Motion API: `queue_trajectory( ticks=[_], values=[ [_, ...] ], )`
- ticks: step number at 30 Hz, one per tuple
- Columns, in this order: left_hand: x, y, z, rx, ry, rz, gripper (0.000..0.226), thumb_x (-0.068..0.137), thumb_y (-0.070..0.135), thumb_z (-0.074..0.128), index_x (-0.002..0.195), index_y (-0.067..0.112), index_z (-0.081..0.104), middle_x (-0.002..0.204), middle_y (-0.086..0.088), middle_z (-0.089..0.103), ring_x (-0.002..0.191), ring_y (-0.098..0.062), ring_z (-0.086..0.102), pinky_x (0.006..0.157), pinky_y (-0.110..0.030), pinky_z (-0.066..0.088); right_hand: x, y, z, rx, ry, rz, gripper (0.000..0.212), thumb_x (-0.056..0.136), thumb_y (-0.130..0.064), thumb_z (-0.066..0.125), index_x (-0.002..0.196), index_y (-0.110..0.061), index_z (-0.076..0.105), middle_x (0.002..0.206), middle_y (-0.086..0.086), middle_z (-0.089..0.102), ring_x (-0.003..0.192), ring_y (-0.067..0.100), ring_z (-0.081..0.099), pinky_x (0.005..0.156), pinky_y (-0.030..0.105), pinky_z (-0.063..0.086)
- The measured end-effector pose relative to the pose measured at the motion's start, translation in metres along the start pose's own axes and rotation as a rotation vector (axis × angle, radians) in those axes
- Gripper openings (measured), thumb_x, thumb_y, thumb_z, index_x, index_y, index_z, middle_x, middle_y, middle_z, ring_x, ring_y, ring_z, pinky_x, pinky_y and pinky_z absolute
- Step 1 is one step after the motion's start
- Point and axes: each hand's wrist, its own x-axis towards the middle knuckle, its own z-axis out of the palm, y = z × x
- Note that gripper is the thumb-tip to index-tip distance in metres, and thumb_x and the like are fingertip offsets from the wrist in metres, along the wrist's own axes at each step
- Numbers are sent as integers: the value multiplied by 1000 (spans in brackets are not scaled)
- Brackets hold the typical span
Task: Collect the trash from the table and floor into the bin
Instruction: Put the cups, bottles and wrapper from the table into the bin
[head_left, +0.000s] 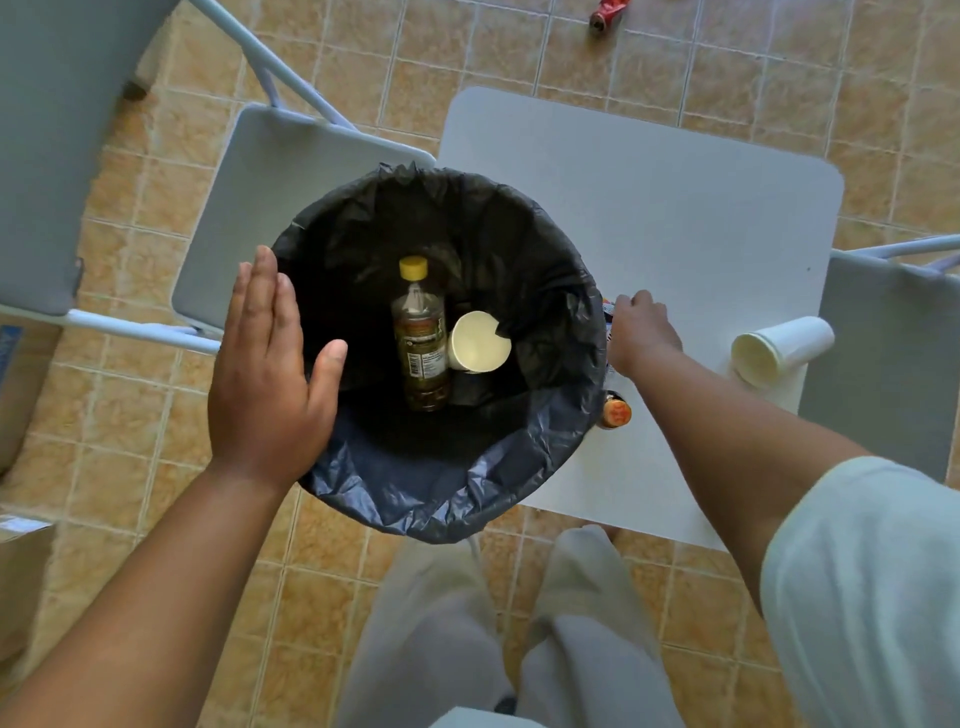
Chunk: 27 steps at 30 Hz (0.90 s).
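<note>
The bin (415, 493), lined with a black bag, stands between my hands and partly over the white table (675, 208). Inside it lie a brown bottle with a yellow cap (420, 343) and a white paper cup (478, 343). My left hand (270, 374) is flat and open against the bin's left rim. My right hand (641, 332) curls down over an orange-capped bottle (616, 413) that lies on the table, mostly hidden by the bin's right rim. Stacked white paper cups (779, 348) lie on their side at the table's right edge. A red wrapper (608, 13) lies on the floor beyond the table.
Grey folding chairs stand at the left (270, 208) and at the right (893, 364) of the table. Cardboard boxes (21, 561) sit at the left edge. My legs are below the bin on the tan tiled floor (519, 52).
</note>
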Motion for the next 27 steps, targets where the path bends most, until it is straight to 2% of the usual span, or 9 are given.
queue_trajectory(
  ticks=[4,7,13,16,19,20,23,25,27],
  values=[
    [1,0,1,-3,12,9,67,100,37,39,152,-3,24,164,-14,12,152,-23,5,121,-24,1,7,-2,5,-136,64,-15,40,88,-11,60,126,-7,50,122,16,50,114,35,48,86,41,46],
    [1,0,1,0,11,7,67,100,38,39,152,-2,23,164,-13,12,152,-23,5,121,-24,1,8,-4,1,-113,140,-53,29,90,-12,56,119,-9,54,116,16,52,108,35,48,83,41,45],
    [3,1,1,5,3,-3,68,101,42,35,152,-1,23,165,-12,11,152,-24,5,121,-24,0,-17,-7,-45,351,312,-63,16,92,-10,49,105,-8,58,107,18,59,93,38,56,75,40,48],
    [4,1,0,12,-12,-8,69,101,44,34,152,-1,22,165,-11,10,152,-24,6,121,-26,1,-49,-8,-80,550,482,-91,23,92,-14,54,114,-14,59,107,14,68,94,33,62,76,37,52],
    [4,1,-1,26,-30,-18,71,100,45,33,153,-1,22,165,-11,9,152,-24,5,121,-27,2,-93,-9,-120,772,712,-119,41,89,-21,65,127,-18,50,106,5,72,88,15,67,72,12,51],
    [5,2,-1,29,-38,-18,71,100,45,33,152,-1,22,165,-11,10,152,-25,6,121,-28,3,-108,-11,-133,855,788,-134,44,87,-25,68,127,-17,49,103,2,73,85,10,68,69,10,51],
    [5,4,-4,39,-55,-18,71,100,44,35,152,-2,23,165,-12,11,152,-27,8,121,-31,5,-150,-21,-163,1080,915,-224,44,86,-32,72,123,-27,48,100,-2,74,88,6,72,73,28,60],
    [5,5,-6,35,-63,-25,70,100,44,36,152,-2,23,165,-12,11,152,-27,8,121,-31,6,-171,-35,-170,1144,859,-321,42,86,-31,74,122,-32,51,103,-2,73,94,10,72,75,35,61],
    [5,5,-7,30,-68,-31,70,100,43,38,152,-2,24,165,-12,11,152,-26,9,121,-31,7,-182,-54,-165,1120,749,-419,43,84,-27,77,121,-31,56,110,-5,70,100,11,70,79,34,60]
  ],
)
